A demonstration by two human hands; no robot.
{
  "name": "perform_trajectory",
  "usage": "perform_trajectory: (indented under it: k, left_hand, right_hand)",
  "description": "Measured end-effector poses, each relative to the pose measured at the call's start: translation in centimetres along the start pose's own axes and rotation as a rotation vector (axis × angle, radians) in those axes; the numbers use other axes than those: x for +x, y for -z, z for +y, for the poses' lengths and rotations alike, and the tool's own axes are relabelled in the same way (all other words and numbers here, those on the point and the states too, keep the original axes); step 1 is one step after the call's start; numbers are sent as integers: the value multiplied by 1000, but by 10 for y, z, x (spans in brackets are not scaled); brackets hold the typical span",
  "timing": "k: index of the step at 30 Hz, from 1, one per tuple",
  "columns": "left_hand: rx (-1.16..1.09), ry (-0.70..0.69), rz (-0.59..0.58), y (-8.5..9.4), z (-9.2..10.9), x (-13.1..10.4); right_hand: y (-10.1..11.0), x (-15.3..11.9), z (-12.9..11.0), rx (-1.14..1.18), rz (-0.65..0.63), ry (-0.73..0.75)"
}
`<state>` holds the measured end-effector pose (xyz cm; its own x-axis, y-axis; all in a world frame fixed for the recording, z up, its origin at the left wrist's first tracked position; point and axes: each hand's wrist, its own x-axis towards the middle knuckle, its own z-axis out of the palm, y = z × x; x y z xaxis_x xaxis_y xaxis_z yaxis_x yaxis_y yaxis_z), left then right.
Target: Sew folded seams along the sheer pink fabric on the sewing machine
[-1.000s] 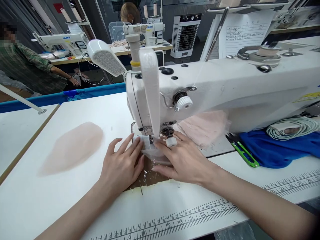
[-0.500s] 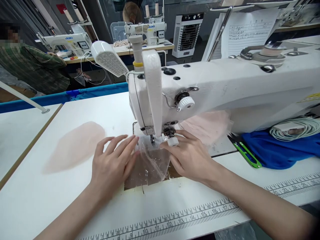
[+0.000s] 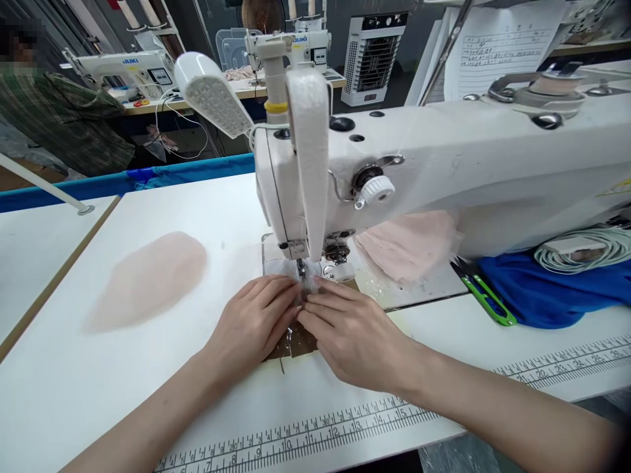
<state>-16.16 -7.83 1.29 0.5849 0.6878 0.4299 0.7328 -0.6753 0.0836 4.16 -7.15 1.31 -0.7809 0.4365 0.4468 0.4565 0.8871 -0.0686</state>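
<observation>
Two hands press a sheer fabric piece flat under the needle of a white sewing machine.

The left hand (image 3: 256,315) and right hand (image 3: 350,332) lie palm down with fingers stretched out and fingertips almost meeting, gripping nothing, just pinning the sheer fabric piece (image 3: 296,338) to the counter (image 3: 197,407). The piece is thin, see-through and faintly glossy, mostly hidden under the hands, right at the presser foot (image 3: 300,269) of the smooth white sewing machine (image 3: 444,171). A pale pink oval pad (image 3: 148,279) lies well to the left; crumpled pink fabric (image 3: 407,243), green thread snips (image 3: 486,299) and blue cloth (image 3: 552,292) sit to the right.
</observation>
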Motion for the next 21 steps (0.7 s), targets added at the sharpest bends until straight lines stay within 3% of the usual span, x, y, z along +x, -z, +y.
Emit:
perform_trajectory:
  k: [6,12,21]
  left_hand:
    - [25,43,-77,-10,0,1]
    - [125,-23,-46,-12,4,-1]
    - [167,-22,-19,-13,8,0]
  right_hand:
    - [0,0,11,-91,36,-71]
    - [-1,3,20,-159,-37,-188]
    - [-3,3,21,-184,-56,-189]
